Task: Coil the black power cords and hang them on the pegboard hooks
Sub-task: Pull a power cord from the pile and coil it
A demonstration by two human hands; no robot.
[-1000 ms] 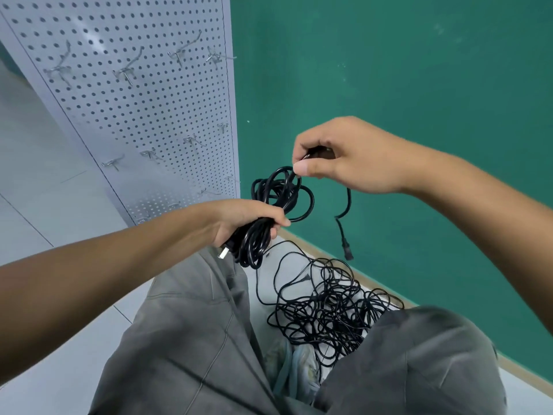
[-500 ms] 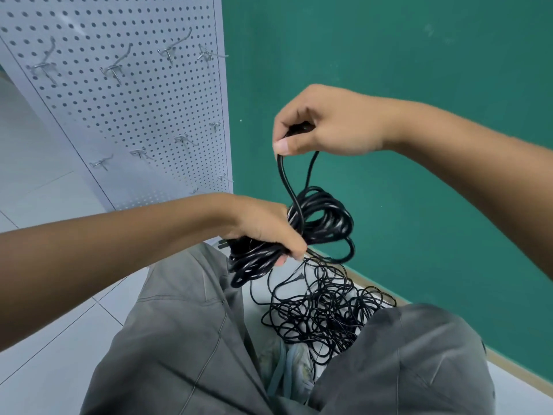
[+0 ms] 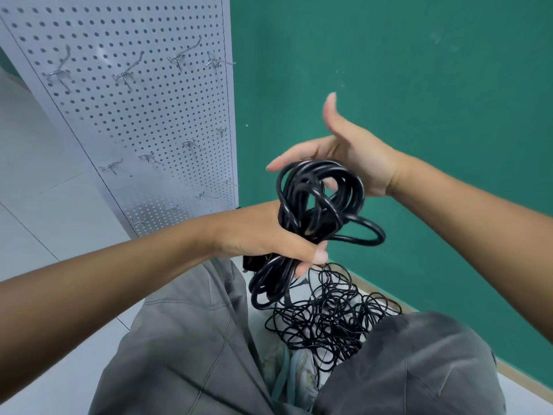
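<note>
Nearest the camera, below the coiled cord (image 3: 314,211), are the person's grey trousers (image 3: 185,348), and between the knees a loose tangle of thin black cords (image 3: 329,319) lies on the floor, over pale shoes (image 3: 287,372). Above that tangle the left hand (image 3: 269,238) grips the coiled cord at its waist, fingers and thumb wrapped round the bunched loops; one end of the bundle droops below the fist and the larger loops stand above it, so the bundle's long axis runs roughly upright, tilted a little. One loop sticks out sideways to the right of the bundle. Just behind the coil's upper loops the right hand (image 3: 344,151) is spread, thumb raised and fingers relaxed against or just beside the cord, pinching nothing. Beyond and to the left of the coil stands the white pegboard (image 3: 125,109) with bare metal hooks (image 3: 125,77); to the right is a green wall (image 3: 404,70). The holding left hand is also the one on the pegboard's side, so a hook is likely reached by carrying the coil up and leftward.
</note>
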